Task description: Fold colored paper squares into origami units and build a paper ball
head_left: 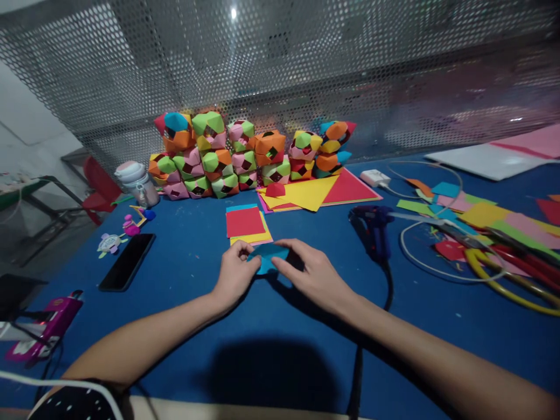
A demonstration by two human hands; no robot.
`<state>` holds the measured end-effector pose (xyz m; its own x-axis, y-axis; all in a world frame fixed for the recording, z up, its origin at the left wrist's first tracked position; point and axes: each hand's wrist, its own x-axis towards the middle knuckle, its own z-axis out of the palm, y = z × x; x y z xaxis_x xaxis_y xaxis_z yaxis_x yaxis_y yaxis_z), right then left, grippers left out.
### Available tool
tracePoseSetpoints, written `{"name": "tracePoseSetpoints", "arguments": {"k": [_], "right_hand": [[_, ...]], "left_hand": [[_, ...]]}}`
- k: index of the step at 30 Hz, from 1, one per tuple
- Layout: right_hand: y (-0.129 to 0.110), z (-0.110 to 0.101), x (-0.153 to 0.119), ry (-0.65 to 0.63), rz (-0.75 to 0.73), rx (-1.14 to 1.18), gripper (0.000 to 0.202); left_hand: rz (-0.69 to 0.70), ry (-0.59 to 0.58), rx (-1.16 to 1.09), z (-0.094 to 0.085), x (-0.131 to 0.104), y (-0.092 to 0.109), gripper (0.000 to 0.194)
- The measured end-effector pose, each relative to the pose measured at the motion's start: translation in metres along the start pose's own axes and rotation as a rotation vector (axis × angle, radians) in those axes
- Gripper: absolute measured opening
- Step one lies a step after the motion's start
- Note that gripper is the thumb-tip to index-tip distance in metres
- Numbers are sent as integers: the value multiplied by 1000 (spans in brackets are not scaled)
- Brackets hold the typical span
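A small piece of blue paper (268, 259) is held between my two hands, just above the blue tabletop. My left hand (236, 271) pinches its left end, with the fingers curled in. The right end sits between the thumb and fingers of my right hand (312, 271). The paper looks bent or partly folded; its underside is hidden. Right behind my hands lies a stack of square paper sheets (245, 223), with red on top and yellow, pink and blue edges showing.
Folded paper balls (219, 163) stand stacked against the perforated metal panel (262, 70). A glue gun (374, 227) and scissors (503, 280) lie right, among paper scraps (494, 219). Larger coloured sheets (324, 192) lie behind. A phone (128, 262) and a bottle (137, 182) are left.
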<state>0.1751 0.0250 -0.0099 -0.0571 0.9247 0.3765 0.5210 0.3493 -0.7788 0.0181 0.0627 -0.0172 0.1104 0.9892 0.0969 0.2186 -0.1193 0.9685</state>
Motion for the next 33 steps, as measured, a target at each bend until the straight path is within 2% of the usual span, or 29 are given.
{"name": "tracePoseSetpoints", "arguments": {"k": [4, 9, 12, 19, 23, 28, 33], "right_hand": [[2, 7, -2, 35, 3, -14, 7], [6, 9, -2, 83, -34, 20, 7], [7, 8, -2, 86, -109, 33, 4], [7, 7, -2, 62, -235, 115, 16], [7, 7, -3, 36, -221, 152, 23], [5, 5, -4, 7, -204, 180, 19], [4, 6, -3, 14, -77, 208, 11]], "left_hand": [[-143, -34, -201, 5, -1, -2, 18], [-196, -111, -269, 8, -9, 5, 16], [-213, -153, -272, 7, -13, 10, 14], [-231, -206, -349, 5, -12, 9, 12], [-245, -255, -405, 4, -12, 7, 10], [-234, -274, -396, 3, -12, 5, 9], [-192, -263, -327, 3, -10, 2, 7]]}}
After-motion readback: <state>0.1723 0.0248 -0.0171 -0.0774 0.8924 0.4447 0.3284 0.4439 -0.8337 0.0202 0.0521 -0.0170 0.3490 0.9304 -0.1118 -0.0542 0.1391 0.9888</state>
